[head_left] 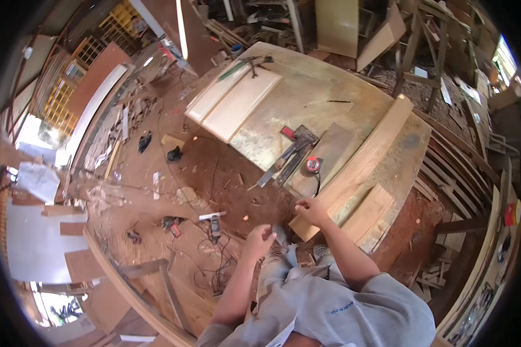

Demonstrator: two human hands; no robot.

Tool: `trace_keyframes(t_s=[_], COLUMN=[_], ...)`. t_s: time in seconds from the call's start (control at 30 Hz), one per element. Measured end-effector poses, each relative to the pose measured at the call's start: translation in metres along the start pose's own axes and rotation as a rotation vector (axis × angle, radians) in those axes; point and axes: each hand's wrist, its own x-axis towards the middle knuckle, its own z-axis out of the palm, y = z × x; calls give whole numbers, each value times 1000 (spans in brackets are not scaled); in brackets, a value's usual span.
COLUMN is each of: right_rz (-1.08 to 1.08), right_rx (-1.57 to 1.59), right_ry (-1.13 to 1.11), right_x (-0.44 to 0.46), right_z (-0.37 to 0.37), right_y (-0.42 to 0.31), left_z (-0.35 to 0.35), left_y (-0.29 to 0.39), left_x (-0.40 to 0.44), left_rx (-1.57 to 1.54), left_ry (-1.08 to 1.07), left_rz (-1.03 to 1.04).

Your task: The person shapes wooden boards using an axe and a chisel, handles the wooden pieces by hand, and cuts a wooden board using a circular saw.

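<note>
My left hand point(259, 242) is held in front of my body, off the table's near edge, with its fingers curled in. My right hand point(311, 211) is closed beside the near end of a long wooden plank point(366, 157). Whether either hand holds something small is hidden. A shorter wooden board point(369, 215) lies right of the plank. Left of it, a red and silver tape measure point(313, 165) sits on a flat grey-brown board point(334, 146). Dark hand tools point(295, 151) are heaped beside that board, all on a worn worktable point(330, 81).
Two pale panels point(241, 107) and a hammer point(255, 65) lie at the table's far left. Power tools point(215, 228) with cords and wood scraps are on the dirt floor at left. Timber strips point(454, 179) are stacked at right. A wooden trestle point(425, 55) stands behind.
</note>
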Motion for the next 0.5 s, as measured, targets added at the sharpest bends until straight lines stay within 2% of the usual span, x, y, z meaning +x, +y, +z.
trace_keyframes(t_s=[0.2,0.3,0.33,0.43,0.5], right_rz=[113,215,249,339,399], right_rx=[-108,-9,-35,-47,9], right_ry=[4,45,60,96,113], right_x=[-7,-13,-12,-1,9], right_z=[-14,-16,-17,-8,2], right_y=[-8,-20,-26,-44,-53], left_z=[25,43,47,36,38], left_y=[-4,15,23,55,58], left_x=[209,273,287,310,327], left_rx=[435,456,585,714,755], left_ry=[208,99,87,-96,-175], left_rz=[453,455,439,240,213])
